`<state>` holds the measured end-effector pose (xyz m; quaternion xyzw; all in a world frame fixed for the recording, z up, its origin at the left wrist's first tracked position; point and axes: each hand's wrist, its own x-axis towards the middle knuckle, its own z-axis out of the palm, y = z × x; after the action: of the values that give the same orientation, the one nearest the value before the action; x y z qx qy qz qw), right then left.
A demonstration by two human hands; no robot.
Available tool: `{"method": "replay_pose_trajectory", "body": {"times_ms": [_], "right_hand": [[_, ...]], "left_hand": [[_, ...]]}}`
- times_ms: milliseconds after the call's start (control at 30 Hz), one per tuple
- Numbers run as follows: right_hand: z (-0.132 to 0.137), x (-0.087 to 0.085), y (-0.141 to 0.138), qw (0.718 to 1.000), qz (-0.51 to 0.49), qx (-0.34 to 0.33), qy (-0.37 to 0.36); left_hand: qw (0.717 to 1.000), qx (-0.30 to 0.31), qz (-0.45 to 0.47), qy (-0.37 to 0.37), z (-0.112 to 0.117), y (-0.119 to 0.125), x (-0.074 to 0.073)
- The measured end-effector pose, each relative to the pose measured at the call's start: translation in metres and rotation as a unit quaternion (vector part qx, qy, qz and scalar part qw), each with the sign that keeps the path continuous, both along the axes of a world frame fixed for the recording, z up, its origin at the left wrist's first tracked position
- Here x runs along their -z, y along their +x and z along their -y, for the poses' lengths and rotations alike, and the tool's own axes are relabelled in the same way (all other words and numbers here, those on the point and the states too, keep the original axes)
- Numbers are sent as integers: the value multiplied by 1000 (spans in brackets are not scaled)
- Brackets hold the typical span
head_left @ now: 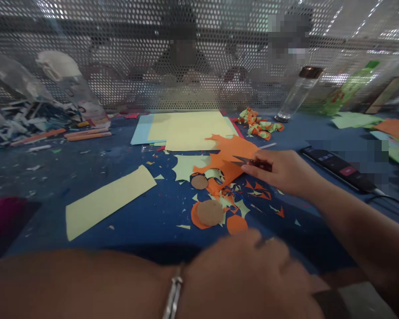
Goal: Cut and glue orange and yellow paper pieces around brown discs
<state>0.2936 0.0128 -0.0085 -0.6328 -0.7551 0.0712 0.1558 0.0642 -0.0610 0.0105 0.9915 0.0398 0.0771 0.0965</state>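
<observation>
My right hand is closed around small dark-handled scissors. Their pointed blades lie slightly apart over an orange paper scrap with curved bites cut from its edges. My left hand is close to the camera at the bottom, blurred, its back toward me and its fingers mostly hidden. Beyond it lie an orange paper circle and a brown disc on another orange circle. A smaller brown disc lies near a pale green cut scrap. Orange and pale offcuts are scattered around.
A pale yellow strip lies left, stacked coloured sheets behind. Curled paper pieces, a clear bottle and a green bottle stand farther back. A phone with a cable is right; a spray bottle is left.
</observation>
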Motion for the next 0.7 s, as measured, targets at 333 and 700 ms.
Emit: {"method": "replay_pose_trajectory", "body": {"times_ms": [333, 700], "right_hand": [[13, -4, -6, 997, 61, -28, -42], [21, -8, -11, 989, 127, -35, -67]], "left_hand": [[969, -205, -123, 68, -42, -16, -6], [961, -260, -71, -59, -62, -48, -15]]}}
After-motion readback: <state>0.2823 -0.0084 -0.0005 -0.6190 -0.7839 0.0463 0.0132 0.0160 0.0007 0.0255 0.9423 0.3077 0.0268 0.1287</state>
